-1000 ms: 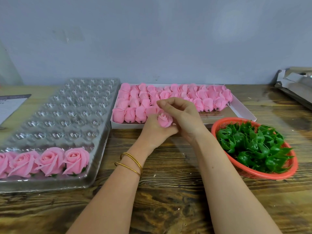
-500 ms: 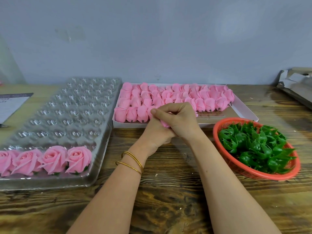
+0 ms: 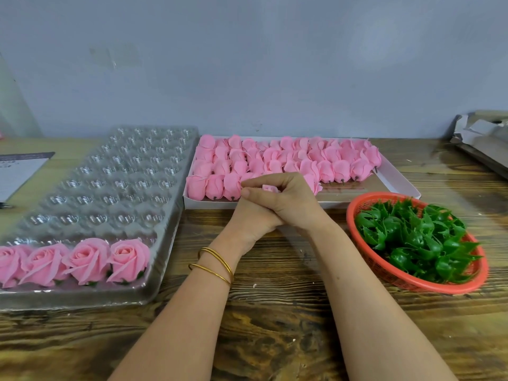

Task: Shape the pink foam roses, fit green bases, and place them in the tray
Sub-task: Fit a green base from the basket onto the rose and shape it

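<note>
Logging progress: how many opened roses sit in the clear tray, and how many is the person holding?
Opened roses in the clear tray: 4 in view
Rose gripped by left hand and right hand: 1
Total: 5

The left hand (image 3: pixel 251 217) and right hand (image 3: pixel 292 200) clasp one pink rose (image 3: pixel 270 188) together.

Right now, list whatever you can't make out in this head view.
- Pink rose: mostly covered by the right hand and left hand, so its shape and any green base are hidden.
- Leftmost finished rose in the tray: cut off by the left edge.
- Paper: print too small to read.
- Grey object: cut off by the right edge.
</note>
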The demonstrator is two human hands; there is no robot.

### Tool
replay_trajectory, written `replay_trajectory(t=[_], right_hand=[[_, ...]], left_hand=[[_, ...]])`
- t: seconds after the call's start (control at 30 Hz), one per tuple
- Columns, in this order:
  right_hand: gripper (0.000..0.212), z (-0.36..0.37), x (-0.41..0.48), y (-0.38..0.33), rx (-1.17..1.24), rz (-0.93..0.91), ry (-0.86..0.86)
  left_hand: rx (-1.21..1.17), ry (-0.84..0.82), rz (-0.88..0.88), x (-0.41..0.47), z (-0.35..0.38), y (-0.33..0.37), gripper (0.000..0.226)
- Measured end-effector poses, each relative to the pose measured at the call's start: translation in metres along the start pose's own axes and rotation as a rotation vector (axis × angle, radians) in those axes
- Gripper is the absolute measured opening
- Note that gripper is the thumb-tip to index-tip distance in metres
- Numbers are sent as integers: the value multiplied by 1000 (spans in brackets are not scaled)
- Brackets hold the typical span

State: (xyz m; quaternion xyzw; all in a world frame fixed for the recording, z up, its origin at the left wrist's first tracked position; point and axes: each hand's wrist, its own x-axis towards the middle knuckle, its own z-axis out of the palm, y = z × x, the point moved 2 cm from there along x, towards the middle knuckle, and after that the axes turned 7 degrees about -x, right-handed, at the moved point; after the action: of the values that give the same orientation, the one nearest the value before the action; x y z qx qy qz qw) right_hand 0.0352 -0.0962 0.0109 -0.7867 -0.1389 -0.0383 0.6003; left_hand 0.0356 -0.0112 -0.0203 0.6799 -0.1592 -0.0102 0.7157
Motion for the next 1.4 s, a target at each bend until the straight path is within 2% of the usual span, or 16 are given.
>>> replay_trajectory(t=[0.13, 0.3, 0.37, 0.67, 0.8, 0.9, 1.07, 1.4], right_hand=[[20, 0, 0, 1, 62, 52, -48], [26, -2, -1, 5, 133, 99, -123], [35, -2, -2, 6, 119, 119, -153], [55, -10, -5, 7, 187, 164, -289], [39, -17, -3, 1, 364, 174, -196], [15, -19, -1, -2, 494, 163, -154], [47, -13, -4, -4, 475, 180, -215], [29, -10, -2, 2, 448, 285, -258]], left_hand=[[-20, 29, 10, 1, -2, -2, 23], [-27, 9, 50, -1, -4, -1, 42], [-37, 3, 45, -1, -5, -1, 46], [-41, -4, 47, -4, -2, 3, 35], [-89, -50, 40, -4, 1, 5, 36], [-82, -117, 6, -4, 0, 4, 40], [-139, -145, -16, -4, 2, 3, 43], [-260, -126, -116, -4, 2, -1, 46]])
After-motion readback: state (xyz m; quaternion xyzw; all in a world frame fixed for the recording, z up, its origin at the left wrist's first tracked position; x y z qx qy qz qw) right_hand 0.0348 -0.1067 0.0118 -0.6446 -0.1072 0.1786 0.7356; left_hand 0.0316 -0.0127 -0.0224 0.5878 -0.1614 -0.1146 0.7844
